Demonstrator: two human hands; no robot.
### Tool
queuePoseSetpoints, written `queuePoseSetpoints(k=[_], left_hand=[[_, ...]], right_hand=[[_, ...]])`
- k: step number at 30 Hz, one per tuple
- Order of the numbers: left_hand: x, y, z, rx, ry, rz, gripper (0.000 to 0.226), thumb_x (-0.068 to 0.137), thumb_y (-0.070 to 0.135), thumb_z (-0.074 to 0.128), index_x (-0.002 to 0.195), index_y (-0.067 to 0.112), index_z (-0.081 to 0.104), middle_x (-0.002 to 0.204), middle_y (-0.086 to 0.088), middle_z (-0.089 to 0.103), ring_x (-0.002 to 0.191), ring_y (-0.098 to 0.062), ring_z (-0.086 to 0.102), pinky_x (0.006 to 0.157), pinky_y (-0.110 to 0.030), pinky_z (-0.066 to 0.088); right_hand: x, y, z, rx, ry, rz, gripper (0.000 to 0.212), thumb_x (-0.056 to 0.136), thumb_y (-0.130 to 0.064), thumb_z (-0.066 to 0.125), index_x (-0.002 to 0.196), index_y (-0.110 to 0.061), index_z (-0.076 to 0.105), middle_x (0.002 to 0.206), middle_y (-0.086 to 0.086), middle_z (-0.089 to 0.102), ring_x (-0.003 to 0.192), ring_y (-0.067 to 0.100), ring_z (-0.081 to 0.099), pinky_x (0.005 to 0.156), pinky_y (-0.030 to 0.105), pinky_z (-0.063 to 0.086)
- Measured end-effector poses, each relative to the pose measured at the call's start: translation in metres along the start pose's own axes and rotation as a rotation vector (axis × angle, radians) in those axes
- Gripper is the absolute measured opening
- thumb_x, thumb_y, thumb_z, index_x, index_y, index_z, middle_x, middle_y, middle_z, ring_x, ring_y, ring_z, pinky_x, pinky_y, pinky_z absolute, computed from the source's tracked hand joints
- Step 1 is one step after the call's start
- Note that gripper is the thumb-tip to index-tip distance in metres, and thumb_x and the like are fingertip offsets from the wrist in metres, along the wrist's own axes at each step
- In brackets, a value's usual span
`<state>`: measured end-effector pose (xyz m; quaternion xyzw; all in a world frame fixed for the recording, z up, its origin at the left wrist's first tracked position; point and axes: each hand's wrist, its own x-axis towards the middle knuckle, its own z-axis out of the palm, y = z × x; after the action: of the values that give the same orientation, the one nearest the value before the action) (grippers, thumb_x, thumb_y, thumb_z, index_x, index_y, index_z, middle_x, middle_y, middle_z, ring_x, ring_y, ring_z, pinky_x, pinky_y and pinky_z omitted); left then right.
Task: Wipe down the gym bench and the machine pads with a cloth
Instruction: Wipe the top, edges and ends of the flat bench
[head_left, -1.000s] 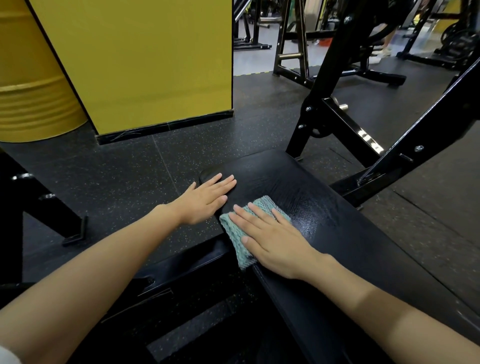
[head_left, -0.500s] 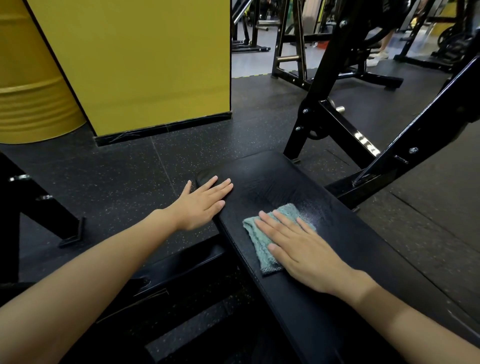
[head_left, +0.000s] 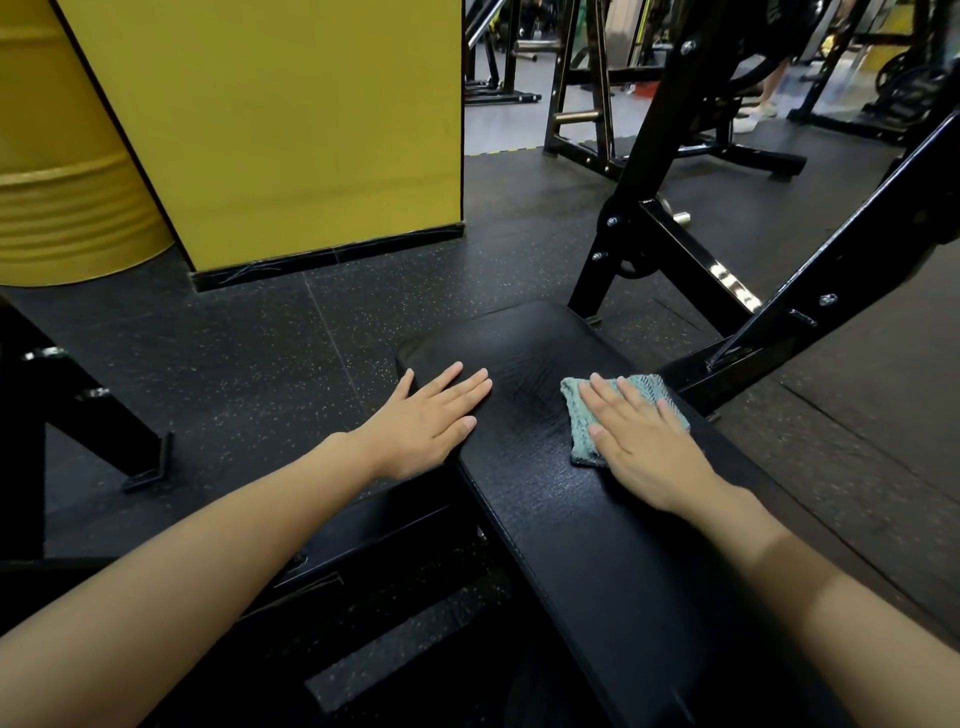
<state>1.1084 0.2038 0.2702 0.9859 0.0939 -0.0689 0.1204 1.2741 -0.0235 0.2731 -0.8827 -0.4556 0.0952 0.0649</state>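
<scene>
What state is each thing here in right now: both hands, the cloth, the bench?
left hand: flat, fingers straight, resting on the bench's left edge.
right hand: flat, fingers straight, pressing the cloth down.
cloth: folded, lying on the bench under the right hand.
bench: black pad with both hands on it.

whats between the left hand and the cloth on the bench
Head view: only bare black bench pad lies between the left hand and the teal cloth under the right hand.

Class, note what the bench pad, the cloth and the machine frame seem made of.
Bench pad: likely black vinyl or leatherette, grained, stitched edge. Cloth: teal knitted fabric, open mesh weave. Machine frame: probably gloss-painted steel; bolts, bright highlights.
</scene>
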Motion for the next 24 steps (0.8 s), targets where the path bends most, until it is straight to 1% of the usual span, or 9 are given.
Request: queuePoseSetpoints(k=[3,5,6,8,10,12,15,20,24], left_hand=[[0.001,0.006,0.001,0.001,0.001,0.035,0.053,0.109,0.036,0.017,0.159,0.029,-0.001,0.164,0.019,-0.010,0.151,-0.007,-0.017,0.122,-0.048,-0.012],[0.003,0.006,0.001,0.009,-0.004,0.056,0.053,0.109,0.036,0.017,0.159,0.029,-0.001,0.164,0.019,-0.010,0.151,-0.007,-0.017,0.122,-0.045,-0.012],[0.004,0.006,0.001,0.018,-0.009,0.069,0.054,0.109,0.037,0.017,0.159,0.029,-0.001,0.164,0.019,-0.010,0.151,-0.008,-0.017,0.122,-0.044,-0.012],[0.006,0.004,0.001,0.037,-0.018,0.096,0.054,0.109,0.037,0.016,0.159,0.029,-0.002,0.163,0.019,-0.011,0.151,-0.007,-0.018,0.123,-0.042,-0.011],[0.006,0.004,0.001,0.046,-0.023,0.109,0.054,0.109,0.037,0.016,0.159,0.029,-0.003,0.163,0.019,-0.011,0.150,-0.006,-0.017,0.123,-0.041,-0.011],[0.006,0.004,0.002,0.042,-0.017,0.108,0.054,0.109,0.036,0.016,0.159,0.029,-0.003,0.163,0.019,-0.012,0.150,-0.005,-0.017,0.123,-0.040,-0.011],[0.006,0.005,0.003,0.044,-0.006,0.108,0.053,0.109,0.035,0.016,0.159,0.029,-0.002,0.163,0.019,-0.012,0.150,-0.005,-0.017,0.123,-0.039,-0.012],[0.006,0.006,0.004,0.038,0.000,0.094,0.053,0.109,0.035,0.016,0.158,0.031,-0.003,0.162,0.022,-0.012,0.150,-0.004,-0.017,0.123,-0.039,-0.012],[0.004,0.012,0.003,0.046,-0.012,0.068,0.054,0.109,0.036,0.016,0.159,0.029,-0.003,0.163,0.020,-0.011,0.150,-0.006,-0.017,0.123,-0.041,-0.011]], right_hand=[[-0.025,-0.014,0.005,-0.008,-0.018,-0.104,0.053,0.106,-0.044,0.014,0.155,-0.041,-0.006,0.158,-0.026,-0.015,0.148,0.001,-0.017,0.119,0.031,-0.011],[-0.041,-0.018,0.008,-0.009,-0.030,-0.170,0.058,0.095,-0.057,-0.001,0.151,-0.048,-0.011,0.153,-0.032,-0.022,0.144,-0.006,-0.025,0.114,0.023,-0.018],[-0.046,-0.018,0.009,-0.007,-0.037,-0.189,0.063,0.087,-0.060,-0.008,0.149,-0.050,-0.012,0.151,-0.035,-0.024,0.141,-0.009,-0.027,0.111,0.020,-0.021],[-0.048,-0.014,0.008,0.016,-0.047,-0.203,0.064,0.084,-0.062,-0.010,0.148,-0.053,-0.009,0.149,-0.038,-0.023,0.138,-0.013,-0.028,0.109,0.017,-0.022],[-0.041,-0.007,0.005,0.039,-0.037,-0.202,0.059,0.091,-0.060,-0.002,0.149,-0.052,-0.005,0.151,-0.037,-0.019,0.140,-0.014,-0.024,0.112,0.019,-0.017],[-0.028,0.004,0.002,0.030,-0.021,-0.171,0.052,0.101,-0.052,0.008,0.152,-0.048,-0.001,0.155,-0.033,-0.013,0.144,-0.009,-0.018,0.114,0.022,-0.012],[-0.005,0.022,-0.004,0.019,-0.013,-0.083,0.051,0.107,-0.041,0.019,0.156,-0.041,0.002,0.161,-0.025,-0.006,0.148,-0.002,-0.010,0.117,0.027,-0.006],[0.025,0.029,-0.012,0.018,-0.022,0.037,0.052,0.108,-0.035,0.019,0.158,-0.033,0.005,0.165,-0.015,-0.001,0.152,0.007,-0.005,0.123,0.039,-0.001],[0.022,0.019,-0.009,0.020,-0.018,0.074,0.053,0.108,-0.035,0.017,0.159,-0.029,0.002,0.166,-0.012,-0.004,0.152,0.011,-0.007,0.121,0.040,-0.005]])
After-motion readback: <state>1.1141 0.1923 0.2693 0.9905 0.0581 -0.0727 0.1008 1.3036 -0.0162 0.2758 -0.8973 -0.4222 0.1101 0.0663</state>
